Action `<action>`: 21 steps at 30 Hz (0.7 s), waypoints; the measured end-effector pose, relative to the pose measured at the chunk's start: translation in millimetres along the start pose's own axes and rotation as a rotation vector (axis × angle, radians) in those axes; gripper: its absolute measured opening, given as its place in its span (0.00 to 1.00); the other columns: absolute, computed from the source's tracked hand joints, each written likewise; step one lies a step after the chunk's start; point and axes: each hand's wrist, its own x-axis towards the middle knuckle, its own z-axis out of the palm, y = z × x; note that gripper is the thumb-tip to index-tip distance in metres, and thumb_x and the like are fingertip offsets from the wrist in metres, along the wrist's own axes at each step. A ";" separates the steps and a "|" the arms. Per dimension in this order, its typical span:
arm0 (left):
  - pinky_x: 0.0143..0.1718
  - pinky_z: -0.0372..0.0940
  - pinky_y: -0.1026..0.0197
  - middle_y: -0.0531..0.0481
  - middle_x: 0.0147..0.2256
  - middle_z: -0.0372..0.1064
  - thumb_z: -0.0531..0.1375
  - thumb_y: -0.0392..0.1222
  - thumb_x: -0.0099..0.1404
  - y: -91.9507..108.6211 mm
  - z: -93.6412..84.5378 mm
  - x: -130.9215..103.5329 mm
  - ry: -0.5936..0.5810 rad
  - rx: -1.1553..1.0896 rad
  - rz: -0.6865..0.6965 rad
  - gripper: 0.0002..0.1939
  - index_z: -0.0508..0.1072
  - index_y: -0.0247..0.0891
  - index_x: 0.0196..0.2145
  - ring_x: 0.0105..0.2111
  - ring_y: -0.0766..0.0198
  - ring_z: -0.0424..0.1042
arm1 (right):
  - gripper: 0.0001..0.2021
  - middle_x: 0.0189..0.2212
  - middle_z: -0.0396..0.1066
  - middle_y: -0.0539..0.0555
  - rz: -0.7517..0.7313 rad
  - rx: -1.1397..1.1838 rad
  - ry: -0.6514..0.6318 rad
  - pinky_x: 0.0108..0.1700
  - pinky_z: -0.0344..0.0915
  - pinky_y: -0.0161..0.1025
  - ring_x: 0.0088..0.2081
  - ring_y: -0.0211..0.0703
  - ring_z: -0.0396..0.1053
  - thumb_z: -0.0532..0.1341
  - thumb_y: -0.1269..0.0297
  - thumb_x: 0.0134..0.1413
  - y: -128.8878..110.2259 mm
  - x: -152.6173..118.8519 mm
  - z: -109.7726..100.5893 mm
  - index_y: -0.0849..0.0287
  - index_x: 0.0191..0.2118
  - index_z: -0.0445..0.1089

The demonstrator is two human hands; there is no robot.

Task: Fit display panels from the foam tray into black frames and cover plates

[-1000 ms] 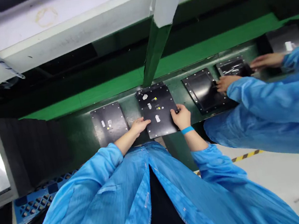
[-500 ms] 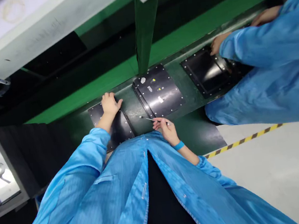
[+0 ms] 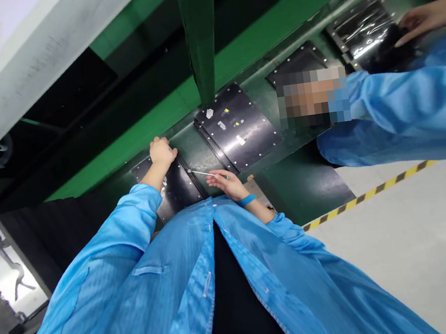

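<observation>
My left hand [image 3: 162,152] lies over the far edge of a black panel [image 3: 182,186], fingers bent down and thumb out to the side; I see nothing held in it. Pinched in my right hand [image 3: 227,184] is a thin stick [image 3: 202,173] with a small rounded tip, too small to name exactly. It points left, and its tip is at the raised right-hand strip of the black panel; whether they touch I cannot tell. Right of this lies a second black panel [image 3: 248,122], with screws round its border and several small stickers.
A green post [image 3: 200,38] rises behind the panels on the green bench [image 3: 200,151]. At right, a co-worker's sleeve [image 3: 406,91] and hand [image 3: 433,16] reach over more black panels. A dark box [image 3: 51,239] stands left; a white beam [image 3: 47,53] crosses the upper left.
My right hand has moved left with the stick, bringing its tip from between the panels to the left panel's strip. My left thumb is closer in. The co-worker's arms have shifted.
</observation>
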 end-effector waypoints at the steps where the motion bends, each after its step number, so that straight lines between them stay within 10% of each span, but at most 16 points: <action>1: 0.60 0.62 0.43 0.33 0.52 0.67 0.63 0.45 0.62 0.3 1.3 -0.8 0.010 0.001 0.002 0.20 0.75 0.32 0.50 0.53 0.40 0.68 | 0.32 0.40 0.80 0.58 0.009 -0.018 -0.040 0.55 0.75 0.56 0.44 0.53 0.80 0.74 0.35 0.43 -0.3 -0.6 -1.7 0.57 0.45 0.77; 21: 0.62 0.59 0.47 0.34 0.52 0.66 0.64 0.42 0.63 7.5 2.1 -6.6 0.018 -0.032 -0.036 0.17 0.75 0.31 0.48 0.54 0.43 0.66 | 0.33 0.41 0.81 0.59 -0.006 -0.068 -0.131 0.58 0.73 0.59 0.47 0.56 0.79 0.72 0.33 0.45 -10.9 15.4 -8.7 0.57 0.45 0.80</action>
